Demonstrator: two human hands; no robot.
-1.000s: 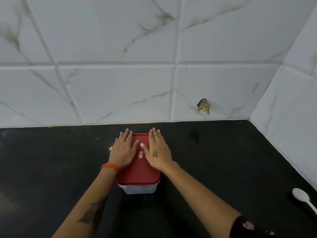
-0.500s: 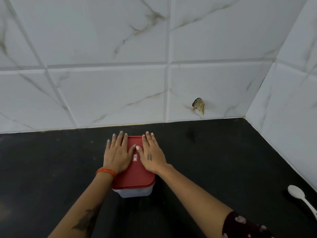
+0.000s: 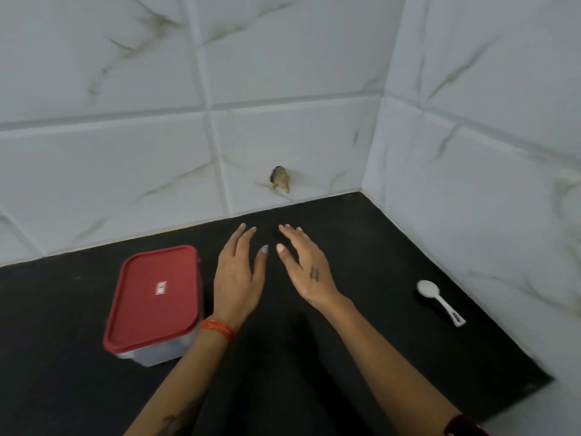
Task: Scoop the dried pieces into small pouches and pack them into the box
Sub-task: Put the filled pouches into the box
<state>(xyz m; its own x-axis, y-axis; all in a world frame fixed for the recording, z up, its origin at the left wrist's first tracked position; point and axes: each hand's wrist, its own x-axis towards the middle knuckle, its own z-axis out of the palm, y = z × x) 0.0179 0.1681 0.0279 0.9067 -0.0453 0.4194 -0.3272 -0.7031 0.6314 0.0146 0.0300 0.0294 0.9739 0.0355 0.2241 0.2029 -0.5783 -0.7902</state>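
A clear plastic box with a red lid (image 3: 155, 297) stands closed on the black counter (image 3: 361, 262), left of centre. My left hand (image 3: 240, 278) hovers just right of the box with straight fingers, holding nothing. My right hand (image 3: 303, 267) is beside it, fingers extended, also holding nothing. A white plastic spoon (image 3: 438, 300) lies on the counter to the right, bowl toward the wall. No pouches or dried pieces are visible; the box contents are hidden by the lid.
White marble-look tiles form the back wall and the right wall, meeting at a corner (image 3: 371, 184). A chipped hole (image 3: 279, 179) marks the back wall. The counter ends at a front right edge (image 3: 534, 385).
Both hands have lifted off the red lid and moved right of the box. The view has swung right, so the box now sits further left and the spoon is in fuller view.
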